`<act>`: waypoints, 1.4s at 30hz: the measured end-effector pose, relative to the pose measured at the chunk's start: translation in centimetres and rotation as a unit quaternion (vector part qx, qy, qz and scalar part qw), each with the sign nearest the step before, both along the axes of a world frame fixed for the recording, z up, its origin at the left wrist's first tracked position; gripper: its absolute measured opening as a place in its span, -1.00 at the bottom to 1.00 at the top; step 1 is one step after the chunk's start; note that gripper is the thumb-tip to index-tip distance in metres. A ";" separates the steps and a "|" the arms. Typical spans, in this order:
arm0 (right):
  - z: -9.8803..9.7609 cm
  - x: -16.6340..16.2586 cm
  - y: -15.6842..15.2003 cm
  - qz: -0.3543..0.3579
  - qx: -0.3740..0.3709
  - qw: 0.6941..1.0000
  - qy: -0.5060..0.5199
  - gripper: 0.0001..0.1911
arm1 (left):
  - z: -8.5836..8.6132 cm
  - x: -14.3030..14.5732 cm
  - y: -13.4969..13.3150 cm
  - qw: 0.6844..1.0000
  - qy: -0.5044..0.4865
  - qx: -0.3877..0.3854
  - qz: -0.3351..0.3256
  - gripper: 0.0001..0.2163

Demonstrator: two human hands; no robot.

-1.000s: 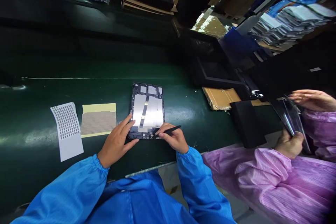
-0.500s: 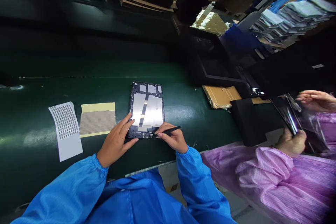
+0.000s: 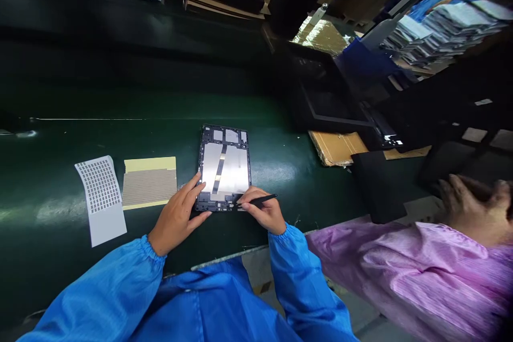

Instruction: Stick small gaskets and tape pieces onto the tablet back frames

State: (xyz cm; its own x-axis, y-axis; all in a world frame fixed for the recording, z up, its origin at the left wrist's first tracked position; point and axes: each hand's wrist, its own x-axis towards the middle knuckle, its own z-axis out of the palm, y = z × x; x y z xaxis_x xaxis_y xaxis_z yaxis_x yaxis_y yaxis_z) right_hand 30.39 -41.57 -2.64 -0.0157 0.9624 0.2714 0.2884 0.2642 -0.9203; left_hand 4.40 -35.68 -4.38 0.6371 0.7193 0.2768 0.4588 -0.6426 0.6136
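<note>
Right now one tablet frame point(image 3: 224, 170) lies flat on the green belt point(image 3: 60, 139) straight before the person. The left hand point(image 3: 178, 219) is spread open with fingertips pressed on its 7 o'clock corner, seemingly to pin it, while the right hand point(image 3: 264, 212) pinches one thin black tool point(image 3: 258, 201) pen-fashion, tip on the frame's edge at 5 o'clock. Out at 9 o'clock two sheets lie side by side, a yellow-backed strip sheet point(image 3: 149, 181) and beyond it a white perforated sheet point(image 3: 102, 197); at 3 o'clock sits one cardboard piece point(image 3: 336, 148), and one co-worker's hand point(image 3: 468, 208) shows blurred at 4 o'clock.
</note>
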 end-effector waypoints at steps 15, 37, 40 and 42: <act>3.3 -3.1 4.9 0.009 0.028 0.999 0.026 -0.91 | 2.8 -8.6 0.1 0.975 0.025 0.132 0.178 -0.72; -0.6 -25.1 21.1 0.229 -0.124 0.959 0.108 -0.58 | -1.0 -17.6 9.3 0.944 -0.080 -0.083 0.309 -0.43; -0.7 -25.2 21.1 0.235 -0.131 0.957 0.108 -0.59 | -0.9 -17.5 9.2 0.944 -0.078 -0.086 0.310 -0.43; -0.7 -25.3 21.0 0.240 -0.132 0.956 0.108 -0.60 | -0.8 -17.5 9.2 0.944 -0.077 -0.086 0.310 -0.43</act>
State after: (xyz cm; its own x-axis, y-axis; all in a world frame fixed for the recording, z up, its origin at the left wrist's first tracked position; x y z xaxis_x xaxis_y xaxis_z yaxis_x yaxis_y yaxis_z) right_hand 5.11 -20.54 -3.35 -0.4438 0.8936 0.0674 -0.0115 0.0695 -0.9975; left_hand -13.09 -26.50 -5.19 0.0407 0.9835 0.1761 0.6108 -0.1639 0.7747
